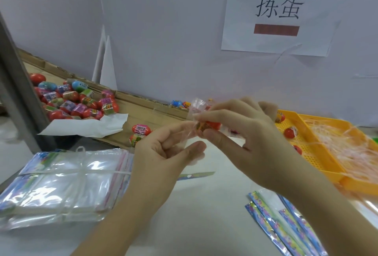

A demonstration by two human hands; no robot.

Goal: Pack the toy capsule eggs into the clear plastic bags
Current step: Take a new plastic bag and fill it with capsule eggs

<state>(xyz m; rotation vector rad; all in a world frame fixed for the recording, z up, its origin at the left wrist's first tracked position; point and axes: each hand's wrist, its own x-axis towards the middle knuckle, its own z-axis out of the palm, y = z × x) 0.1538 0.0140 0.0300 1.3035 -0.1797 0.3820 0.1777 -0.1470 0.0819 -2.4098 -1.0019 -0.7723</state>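
Note:
At mid-frame my right hand (241, 133) pinches a red capsule egg (208, 126) that sits inside a small clear plastic bag (197, 106). My left hand (161, 155) holds the lower edge of that bag between thumb and fingers. A heap of red and blue capsule eggs (75, 100) lies at the back left on cardboard. Two loose eggs (140, 129) rest near my left hand. A tied stack of clear bags (61, 184) lies at the front left.
A yellow perforated tray (319, 153) at the right holds a few bagged eggs and a tangle of thin plastic strips. Colourful header strips (286, 221) lie at the front right. A white wall with a paper sign (278, 20) stands behind; a grey post (18, 92) is left.

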